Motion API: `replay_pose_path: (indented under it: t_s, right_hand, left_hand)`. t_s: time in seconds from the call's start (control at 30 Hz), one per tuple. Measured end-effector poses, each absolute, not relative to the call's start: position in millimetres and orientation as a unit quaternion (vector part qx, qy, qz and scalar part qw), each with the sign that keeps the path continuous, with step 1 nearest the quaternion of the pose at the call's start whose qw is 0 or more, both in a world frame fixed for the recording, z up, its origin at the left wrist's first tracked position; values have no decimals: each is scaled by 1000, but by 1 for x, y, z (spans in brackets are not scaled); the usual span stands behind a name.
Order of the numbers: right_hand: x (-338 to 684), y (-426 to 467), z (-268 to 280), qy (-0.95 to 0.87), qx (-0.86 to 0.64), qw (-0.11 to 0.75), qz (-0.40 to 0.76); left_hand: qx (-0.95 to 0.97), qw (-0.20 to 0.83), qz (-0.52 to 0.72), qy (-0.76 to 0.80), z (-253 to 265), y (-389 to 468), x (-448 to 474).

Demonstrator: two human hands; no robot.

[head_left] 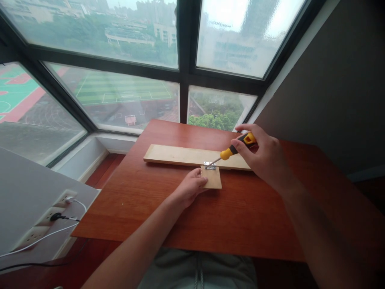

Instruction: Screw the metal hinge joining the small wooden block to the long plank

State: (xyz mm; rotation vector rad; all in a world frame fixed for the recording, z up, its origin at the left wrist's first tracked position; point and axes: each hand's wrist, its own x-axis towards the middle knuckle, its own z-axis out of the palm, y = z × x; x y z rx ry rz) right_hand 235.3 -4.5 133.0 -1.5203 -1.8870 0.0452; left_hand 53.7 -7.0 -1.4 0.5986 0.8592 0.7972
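Note:
My right hand [264, 154] is closed around the black and yellow handle of a screwdriver [226, 153]. The screwdriver slants down to the left, its tip at a metal hinge [209, 165]. One leaf of the hinge lies on a small square wooden piece [214, 179], the other on a long pale wooden board [176, 154]. My left hand [194, 185] pinches the left edge of the small piece, thumb on top. Whether the tip sits in a screw is too small to tell.
The boards lie on a reddish-brown wooden table [240, 220]. Large windows with dark frames [188, 40] rise behind it. At the left, a low wall carries power sockets [48, 216] with plugs and cables. A dark wall [327, 88] stands at the right.

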Motion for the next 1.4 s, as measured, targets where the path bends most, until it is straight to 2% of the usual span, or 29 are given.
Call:
replay_pose_path:
  t_s: [0.13, 0.23, 0.43, 0.5, 0.57, 0.73, 0.87, 0.93, 1.1, 1.17, 1.4]
  right_hand:
    - [229, -6, 135, -720, -615, 314, -68]
    - [231, -6, 135, -704, -641, 297, -71]
    - [243, -8, 135, -750, -539, 358, 139]
    - [244, -8, 134, -752, -518, 369, 172]
    - [244, -8, 133, -743, -541, 366, 142]
    - [236, -9, 132, -725, -603, 332, -15]
    - [231, -11, 134, -718, -618, 317, -50]
    - [231, -11, 134, -725, -604, 329, -1]
    - [241, -13, 133, -742, -501, 389, 217]
    - [245, -13, 131, -732, -498, 393, 247]
    - [248, -10, 126, -714, -577, 382, 106]
  left_hand:
    - [275, 792, 374, 396, -2, -7, 54]
    - [267, 793, 376, 398, -1, -7, 55]
    - [272, 790, 374, 402, 0, -7, 54]
    - [275, 791, 372, 400, 0, -7, 54]
    - [276, 792, 370, 399, 0, -7, 54]
    - [275, 790, 374, 400, -1, -7, 54]
    - [275, 793, 377, 390, -2, -7, 53]
    - [275, 792, 377, 393, -2, -7, 53]
    - [271, 791, 376, 399, 0, -7, 55]
    - [270, 791, 376, 399, 0, -7, 55]
    - [268, 791, 378, 399, -2, -6, 54]
